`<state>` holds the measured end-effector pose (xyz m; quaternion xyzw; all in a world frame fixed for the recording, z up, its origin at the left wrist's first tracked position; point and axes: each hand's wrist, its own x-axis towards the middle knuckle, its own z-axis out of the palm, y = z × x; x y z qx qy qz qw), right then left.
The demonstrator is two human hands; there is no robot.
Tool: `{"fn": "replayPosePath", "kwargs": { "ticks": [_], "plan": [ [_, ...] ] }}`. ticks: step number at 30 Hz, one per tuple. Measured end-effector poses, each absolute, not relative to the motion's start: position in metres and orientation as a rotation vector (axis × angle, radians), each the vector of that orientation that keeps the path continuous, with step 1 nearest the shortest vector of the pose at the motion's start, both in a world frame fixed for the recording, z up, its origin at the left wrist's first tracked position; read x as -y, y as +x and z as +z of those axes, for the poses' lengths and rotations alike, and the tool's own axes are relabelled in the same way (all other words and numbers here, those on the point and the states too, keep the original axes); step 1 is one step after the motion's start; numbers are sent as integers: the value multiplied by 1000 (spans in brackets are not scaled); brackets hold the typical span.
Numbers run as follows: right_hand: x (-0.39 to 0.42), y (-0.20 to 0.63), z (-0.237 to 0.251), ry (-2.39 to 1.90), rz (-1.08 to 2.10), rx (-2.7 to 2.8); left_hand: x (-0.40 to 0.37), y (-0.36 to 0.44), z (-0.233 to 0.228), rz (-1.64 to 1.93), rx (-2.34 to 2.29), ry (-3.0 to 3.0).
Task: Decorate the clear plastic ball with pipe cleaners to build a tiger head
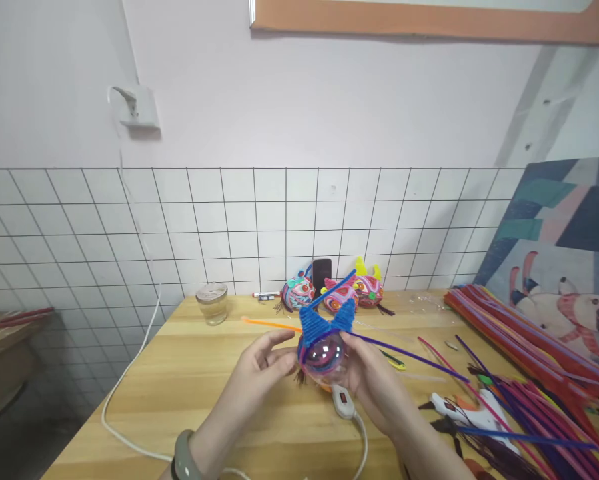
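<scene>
Both hands hold up a clear plastic ball [323, 355] above the wooden table [189, 380]. Its top is wrapped in blue pipe cleaner shaped into two ears [324, 323], and purple windings show through the shell. My left hand [264, 367] cups the ball's left side with thumb and fingers. My right hand [374, 383] grips its right side. A long blue-purple pipe cleaner [409, 357] trails from the ball to the right, and another end sticks up behind it.
Three finished colourful balls [332, 293] and a dark phone [321, 273] stand against the tiled wall. A glass jar [212, 303] sits at back left. Heaps of pipe cleaners [524, 347] and a glue gun [467, 413] lie right. A white cable with switch [342, 402] runs below my hands.
</scene>
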<state>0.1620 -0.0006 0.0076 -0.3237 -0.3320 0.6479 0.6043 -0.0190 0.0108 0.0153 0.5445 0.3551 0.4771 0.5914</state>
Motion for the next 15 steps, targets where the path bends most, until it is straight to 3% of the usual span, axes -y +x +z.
{"fn": "replayPosePath", "kwargs": {
  "ticks": [8,15],
  "plan": [
    [-1,165,12,-848,1368,773,-11,-16,10,1273,-1133,1433],
    [6,146,8,-868,1331,894,2,-13,10,1449,-1130,2306]
  ]
}}
